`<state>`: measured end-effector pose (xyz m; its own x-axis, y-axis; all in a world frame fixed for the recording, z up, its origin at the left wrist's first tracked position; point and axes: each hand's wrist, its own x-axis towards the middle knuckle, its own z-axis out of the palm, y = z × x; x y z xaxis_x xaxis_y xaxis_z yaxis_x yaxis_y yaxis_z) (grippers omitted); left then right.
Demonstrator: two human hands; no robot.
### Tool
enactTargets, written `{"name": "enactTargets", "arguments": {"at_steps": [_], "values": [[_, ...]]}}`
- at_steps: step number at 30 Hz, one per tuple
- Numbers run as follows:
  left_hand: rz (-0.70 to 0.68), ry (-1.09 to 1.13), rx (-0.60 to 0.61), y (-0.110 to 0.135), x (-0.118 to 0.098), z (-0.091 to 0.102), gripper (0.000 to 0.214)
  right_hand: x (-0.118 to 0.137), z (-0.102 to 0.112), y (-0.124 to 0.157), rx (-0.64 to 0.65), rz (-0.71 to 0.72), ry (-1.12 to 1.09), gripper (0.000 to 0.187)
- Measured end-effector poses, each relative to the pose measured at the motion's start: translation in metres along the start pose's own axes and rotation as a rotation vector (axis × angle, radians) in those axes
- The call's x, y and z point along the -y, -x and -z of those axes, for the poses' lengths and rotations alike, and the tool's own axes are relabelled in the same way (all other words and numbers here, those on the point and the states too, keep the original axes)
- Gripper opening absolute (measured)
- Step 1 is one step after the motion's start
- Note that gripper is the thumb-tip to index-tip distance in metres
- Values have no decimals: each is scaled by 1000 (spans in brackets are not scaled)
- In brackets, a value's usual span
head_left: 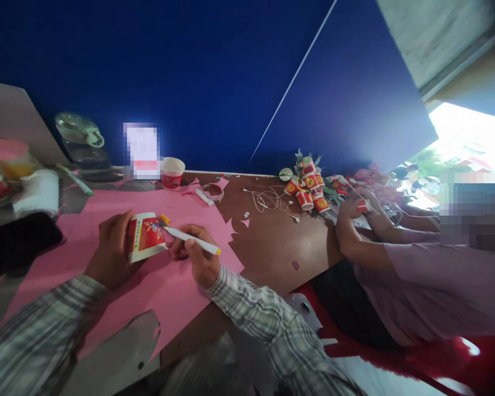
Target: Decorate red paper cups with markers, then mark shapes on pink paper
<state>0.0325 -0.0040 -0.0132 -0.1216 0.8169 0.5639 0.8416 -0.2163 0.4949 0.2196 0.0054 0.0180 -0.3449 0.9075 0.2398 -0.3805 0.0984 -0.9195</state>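
Note:
My left hand [111, 250] grips a flattened red-and-white paper cup piece [145, 235] and holds it down on a large pink paper sheet [107, 217]. My right hand [198, 256] is closed around a white marker [192, 237] with yellow ends, its tip at the right edge of the cup piece. Both sleeves are grey plaid.
An upright red paper cup [172, 172], a second white marker [204, 197], a tape ring [213, 190], white earphones [268, 199] and a cluster of decorated red cups [309, 187] lie on the brown table [280, 242]. Another person's hands [355, 220] work at the right. A glass jar [84, 146] stands at back left.

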Motion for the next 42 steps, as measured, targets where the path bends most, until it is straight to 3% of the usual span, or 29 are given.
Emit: {"name": "enactTargets", "arguments": {"at_steps": [7, 12, 34, 42], "values": [[27, 11, -4, 2, 3, -2, 102, -2, 4, 4, 78, 20, 376, 27], [-9, 8, -1, 3, 3, -1, 98, -10, 4, 8, 49, -1, 424, 29], [-51, -15, -26, 3, 2, -1, 98, -8, 2, 7, 79, 261, 681, 21], [3, -1, -8, 3, 1, -1, 101, -10, 2, 8, 117, 265, 685, 21]]}}
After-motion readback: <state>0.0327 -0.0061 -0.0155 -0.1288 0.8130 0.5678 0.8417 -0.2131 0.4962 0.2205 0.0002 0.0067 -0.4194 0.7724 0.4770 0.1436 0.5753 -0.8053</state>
